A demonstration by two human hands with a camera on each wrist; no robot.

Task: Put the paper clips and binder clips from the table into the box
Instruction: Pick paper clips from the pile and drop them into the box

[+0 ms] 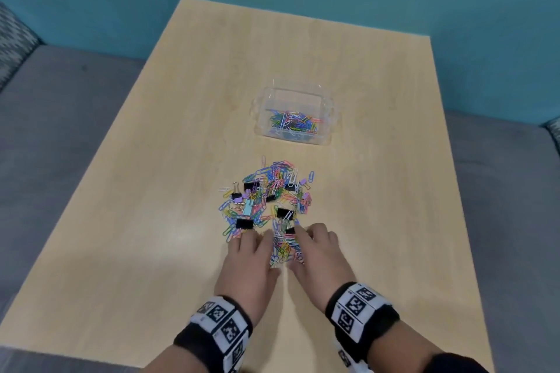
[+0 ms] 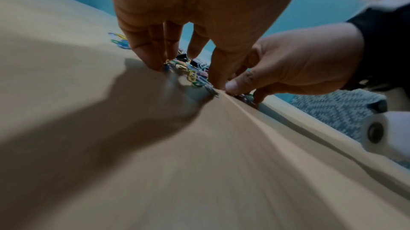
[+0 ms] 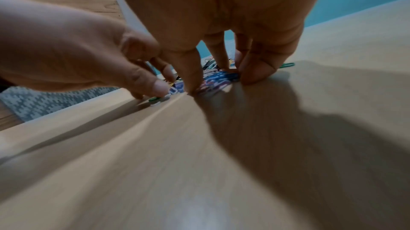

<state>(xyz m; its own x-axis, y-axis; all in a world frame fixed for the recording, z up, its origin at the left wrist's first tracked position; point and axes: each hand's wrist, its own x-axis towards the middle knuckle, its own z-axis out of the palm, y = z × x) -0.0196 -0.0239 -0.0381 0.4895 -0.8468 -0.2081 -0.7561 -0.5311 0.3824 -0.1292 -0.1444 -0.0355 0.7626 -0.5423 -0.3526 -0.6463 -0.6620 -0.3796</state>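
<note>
**Both hands down at the near edge of the clip pile**

Head view: the light wood bench [image 1: 212, 100] had a clear plastic box [image 1: 263, 118] sitting toward the far middle, with a layer of coloured paper clips already in the bottom. Nearer the person was the main pile of paper clips [image 1: 272, 185], mixed colours, with several binder clips [image 1: 244, 223] scattered through it, mostly black plus a pale blue and a lilac one. The pile was well apart from the box. The left hand [image 1: 250, 260] and right hand [image 1: 318, 254] were both palm-down at the near edge of the pile, fingers spread and only lightly bent, with a small bunch of clips lying between them. Both wrists wore black bands with printed marker squares [image 1: 224, 324]. Teal wall behind, grey upholstery on both sides of the bench.

Left wrist view: pretty blurry, but the left hand's fingertips [image 2: 153, 58] were down on the bench surface with coloured clips bunched just behind them. The right hand [image 2: 299, 61] came in from the side, its thumb tip down next to the left index finger. Neither hand looked clamped on anything; the fingers were just resting against the clips.

Right wrist view: same story mirrored. The right hand's fingertips [image 3: 255, 72] were touching the bench with a clump of clips tucked under and between them, a green paper clip [image 3: 287, 65] poking out beside them. The left hand [image 3: 77, 54] sat alongside, thumb down on a few loose clips.
</note>
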